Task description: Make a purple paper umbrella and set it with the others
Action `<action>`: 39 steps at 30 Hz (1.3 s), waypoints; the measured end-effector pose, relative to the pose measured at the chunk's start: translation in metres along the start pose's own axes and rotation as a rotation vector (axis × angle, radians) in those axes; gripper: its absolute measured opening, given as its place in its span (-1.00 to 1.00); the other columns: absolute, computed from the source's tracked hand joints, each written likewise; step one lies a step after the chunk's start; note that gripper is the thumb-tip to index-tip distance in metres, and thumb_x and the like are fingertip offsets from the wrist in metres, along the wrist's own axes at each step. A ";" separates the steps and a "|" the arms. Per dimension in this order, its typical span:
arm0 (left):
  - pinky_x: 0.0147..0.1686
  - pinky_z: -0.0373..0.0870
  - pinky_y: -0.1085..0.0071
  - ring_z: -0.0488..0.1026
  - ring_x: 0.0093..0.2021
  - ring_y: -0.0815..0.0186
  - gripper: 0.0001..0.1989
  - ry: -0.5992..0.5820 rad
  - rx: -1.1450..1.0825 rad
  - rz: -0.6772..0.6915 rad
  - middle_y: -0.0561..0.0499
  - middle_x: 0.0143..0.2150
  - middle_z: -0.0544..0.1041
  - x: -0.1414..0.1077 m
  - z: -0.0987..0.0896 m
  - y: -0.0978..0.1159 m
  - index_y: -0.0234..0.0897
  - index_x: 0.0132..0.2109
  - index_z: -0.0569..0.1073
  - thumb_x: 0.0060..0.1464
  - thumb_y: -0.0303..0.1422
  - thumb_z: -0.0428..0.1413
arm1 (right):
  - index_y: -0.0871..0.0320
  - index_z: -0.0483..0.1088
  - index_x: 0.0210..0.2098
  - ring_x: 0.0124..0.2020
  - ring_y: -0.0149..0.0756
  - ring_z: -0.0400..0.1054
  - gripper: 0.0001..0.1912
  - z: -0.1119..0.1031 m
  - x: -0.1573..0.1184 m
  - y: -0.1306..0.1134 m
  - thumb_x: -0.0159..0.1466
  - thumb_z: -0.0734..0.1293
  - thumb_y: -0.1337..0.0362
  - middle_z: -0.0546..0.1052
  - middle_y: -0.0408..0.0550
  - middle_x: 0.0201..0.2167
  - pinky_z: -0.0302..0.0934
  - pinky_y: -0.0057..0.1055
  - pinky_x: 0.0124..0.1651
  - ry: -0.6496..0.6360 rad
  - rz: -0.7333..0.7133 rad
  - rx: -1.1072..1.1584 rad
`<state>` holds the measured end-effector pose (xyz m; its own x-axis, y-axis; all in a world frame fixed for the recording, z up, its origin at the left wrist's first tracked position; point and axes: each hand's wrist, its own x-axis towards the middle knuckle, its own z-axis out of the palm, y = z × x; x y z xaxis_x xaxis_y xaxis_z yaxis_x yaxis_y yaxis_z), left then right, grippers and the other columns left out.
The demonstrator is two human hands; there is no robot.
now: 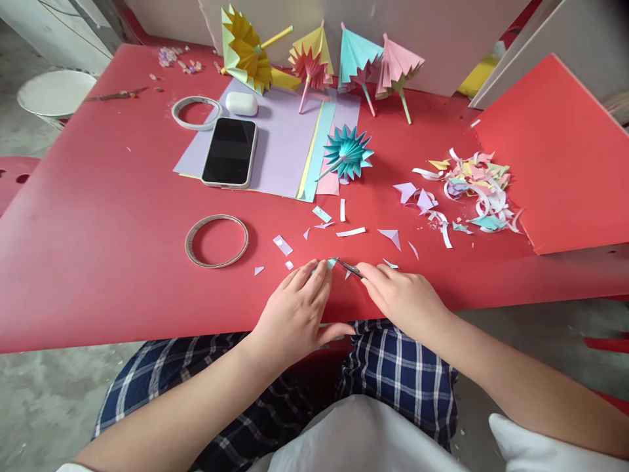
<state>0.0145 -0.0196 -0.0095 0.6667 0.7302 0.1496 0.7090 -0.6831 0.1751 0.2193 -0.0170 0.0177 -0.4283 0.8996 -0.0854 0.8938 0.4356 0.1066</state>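
My left hand [295,303] lies at the table's front edge, fingers stretched out and resting on a small teal paper piece [332,263]. Its thumb is spread apart toward the edge. My right hand [400,288] is closed on a slim, dark metal cutting tool [350,267], whose tip touches or nearly touches that teal piece. Most of the tool's handle is hidden in the fingers. Around both hands lie small cuttings, including a lilac triangle [390,238], a white strip [350,232] and a lilac rectangle [282,245].
A tape roll [189,252] lies left of my hands. Farther back are a phone [229,152] on paper sheets [289,144], a white earbud case [241,103], a second tape roll [177,113] and several paper umbrellas [361,56]. Scraps [484,190] heap beside a red board [565,164].
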 end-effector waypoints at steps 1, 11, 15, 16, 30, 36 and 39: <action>0.11 0.18 0.14 0.19 0.15 -0.02 -0.12 0.001 0.005 0.001 -0.33 0.14 0.29 0.000 0.000 0.000 -0.59 0.13 0.23 0.03 0.17 -0.26 | 0.13 0.29 -0.05 -0.46 -0.35 0.40 -0.70 0.000 0.000 0.000 0.34 0.04 0.27 0.48 -0.06 -0.44 -0.13 -0.45 -0.58 -0.001 0.005 0.008; 0.07 0.21 0.13 0.20 0.14 -0.04 -0.10 -0.028 0.019 0.002 -0.30 0.18 0.25 0.002 0.000 0.000 -0.57 0.16 0.21 0.02 0.19 -0.29 | 0.11 0.26 -0.01 -0.43 -0.36 0.42 -0.69 0.000 0.000 0.001 0.35 0.03 0.25 0.48 -0.08 -0.42 -0.12 -0.42 -0.59 0.000 -0.024 -0.004; 0.06 0.22 0.14 0.20 0.13 -0.04 -0.09 -0.025 0.033 0.007 -0.28 0.17 0.27 0.002 0.000 0.000 -0.58 0.16 0.22 0.02 0.19 -0.30 | 0.09 0.25 0.00 -0.46 -0.37 0.41 -0.71 0.003 0.000 0.002 0.34 0.05 0.27 0.47 -0.13 -0.43 -0.15 -0.42 -0.59 0.015 -0.025 -0.026; 0.06 0.22 0.15 0.20 0.13 -0.03 -0.09 -0.026 0.037 0.007 -0.28 0.17 0.27 0.002 0.000 0.000 -0.58 0.16 0.22 0.02 0.19 -0.30 | 0.08 0.24 0.01 -0.46 -0.37 0.41 -0.71 0.003 0.000 0.002 0.33 0.07 0.28 0.47 -0.14 -0.43 -0.15 -0.42 -0.60 0.013 -0.025 -0.034; -0.01 0.26 0.17 0.26 0.08 -0.01 -0.11 -0.014 0.093 -0.002 -0.24 0.13 0.32 0.005 -0.001 0.001 -0.54 0.11 0.30 0.03 0.19 -0.34 | 0.10 0.19 0.04 -0.53 -0.39 0.37 -0.68 -0.004 0.001 0.006 0.29 0.13 0.34 0.39 -0.17 -0.50 -0.14 -0.43 -0.58 -0.031 -0.075 -0.102; 0.02 0.23 0.16 0.22 0.10 -0.02 -0.13 -0.048 0.097 0.002 -0.26 0.16 0.29 0.004 -0.001 0.001 -0.55 0.12 0.28 0.05 0.17 -0.32 | 0.09 0.20 0.04 -0.55 -0.40 0.36 -0.66 -0.003 -0.004 0.006 0.27 0.14 0.36 0.38 -0.19 -0.52 -0.15 -0.43 -0.59 -0.018 -0.057 -0.104; 0.03 0.22 0.16 0.22 0.10 -0.01 -0.13 -0.051 0.092 0.004 -0.26 0.17 0.27 0.004 -0.001 0.001 -0.54 0.13 0.26 0.05 0.17 -0.32 | 0.12 0.20 0.04 -0.56 -0.40 0.35 -0.66 -0.002 -0.008 0.006 0.27 0.15 0.36 0.40 -0.18 -0.51 -0.13 -0.43 -0.59 -0.010 -0.059 -0.113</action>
<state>0.0176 -0.0171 -0.0079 0.6788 0.7276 0.0996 0.7228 -0.6859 0.0841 0.2276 -0.0211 0.0210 -0.4779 0.8722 -0.1042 0.8461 0.4890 0.2120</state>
